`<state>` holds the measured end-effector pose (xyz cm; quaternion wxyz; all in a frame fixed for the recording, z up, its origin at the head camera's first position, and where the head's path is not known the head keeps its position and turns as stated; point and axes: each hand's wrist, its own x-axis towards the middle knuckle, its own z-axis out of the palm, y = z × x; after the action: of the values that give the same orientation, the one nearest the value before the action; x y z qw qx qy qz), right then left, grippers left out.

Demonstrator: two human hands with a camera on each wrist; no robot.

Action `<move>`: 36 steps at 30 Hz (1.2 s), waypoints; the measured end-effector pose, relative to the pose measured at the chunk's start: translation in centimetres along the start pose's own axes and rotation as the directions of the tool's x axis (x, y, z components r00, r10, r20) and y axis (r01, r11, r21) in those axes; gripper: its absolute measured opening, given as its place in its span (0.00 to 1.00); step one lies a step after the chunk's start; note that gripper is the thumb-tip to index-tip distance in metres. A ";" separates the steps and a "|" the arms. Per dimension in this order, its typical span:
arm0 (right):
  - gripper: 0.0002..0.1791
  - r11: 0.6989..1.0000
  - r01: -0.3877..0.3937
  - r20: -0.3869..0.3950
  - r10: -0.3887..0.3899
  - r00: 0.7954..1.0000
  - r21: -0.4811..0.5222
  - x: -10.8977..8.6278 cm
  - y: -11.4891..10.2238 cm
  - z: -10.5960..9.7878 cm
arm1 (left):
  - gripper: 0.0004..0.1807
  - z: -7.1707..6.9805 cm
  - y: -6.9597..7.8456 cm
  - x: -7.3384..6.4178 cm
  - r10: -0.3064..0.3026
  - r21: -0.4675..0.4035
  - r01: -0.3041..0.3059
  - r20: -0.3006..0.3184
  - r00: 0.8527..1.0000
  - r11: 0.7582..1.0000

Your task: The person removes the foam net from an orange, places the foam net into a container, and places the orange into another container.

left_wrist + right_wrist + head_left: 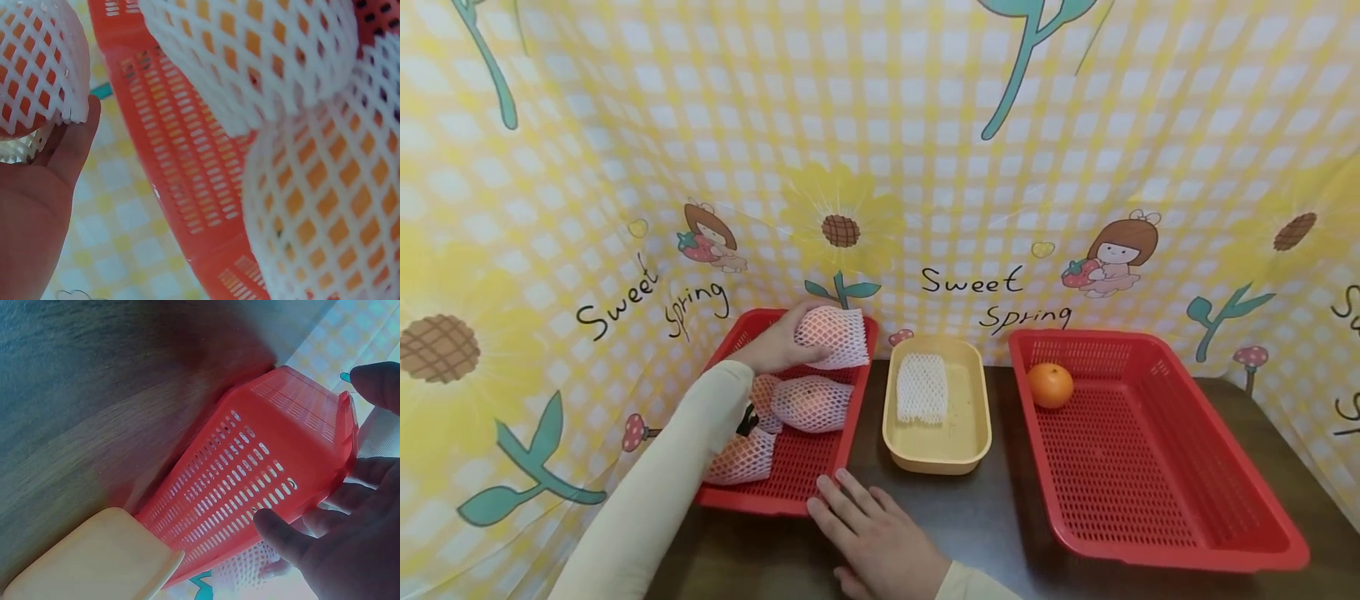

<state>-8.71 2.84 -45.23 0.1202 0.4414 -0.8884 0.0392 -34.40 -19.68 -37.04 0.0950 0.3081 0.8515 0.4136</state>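
Observation:
My left hand (778,346) grips an orange in a white foam net sleeve (835,337) at the far end of the left red basket (823,492). In the left wrist view, the fingers are curled under this wrapped orange (37,69). More net-wrapped oranges lie in the same basket, one in the middle (814,404) and one near the front left (741,458); another is partly hidden by my wrist. My right hand (880,537) lies at the basket's front right corner, fingers spread and fairly straight. In the right wrist view, its fingers (284,540) reach over the basket's rim.
A pale yellow tray (891,446) between the baskets holds an empty foam net sleeve (922,387). The right red basket (1187,557) holds a bare orange (1050,385) near its far left corner. A checked cloth (925,167) hangs behind the dark table (951,508).

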 end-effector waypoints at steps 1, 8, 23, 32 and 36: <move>0.47 1.000 0.000 0.007 0.000 1.000 0.000 0.0 -0.1 0.1 | 0.46 0.2 0.1 -0.1 -0.012 0.007 0.012 0.005 1.000 1.000; 0.46 1.000 -0.010 0.003 0.010 1.000 0.012 -0.1 -0.1 0.3 | 0.46 1.3 2.1 -0.7 -0.006 0.029 0.005 0.018 1.000 1.000; 0.45 0.998 -0.023 0.035 0.021 0.999 0.053 -1.5 0.2 -0.8 | 0.46 3.4 5.6 -2.3 0.012 0.017 -0.013 0.050 0.999 1.000; 0.47 0.999 -0.036 -0.017 0.036 0.999 0.034 -3.8 0.7 -1.3 | 0.48 4.0 6.8 -3.2 -0.017 0.067 0.013 0.064 0.998 0.998; 0.48 0.997 -0.073 -0.076 0.075 0.994 0.033 -4.8 1.2 -1.7 | 0.48 4.3 7.4 -3.5 0.000 0.058 -0.004 0.076 0.997 0.998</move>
<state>-6.56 7.65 -44.73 0.1464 0.4081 -0.8981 0.0741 -26.58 -15.56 -34.44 0.1177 0.3270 0.8586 0.3767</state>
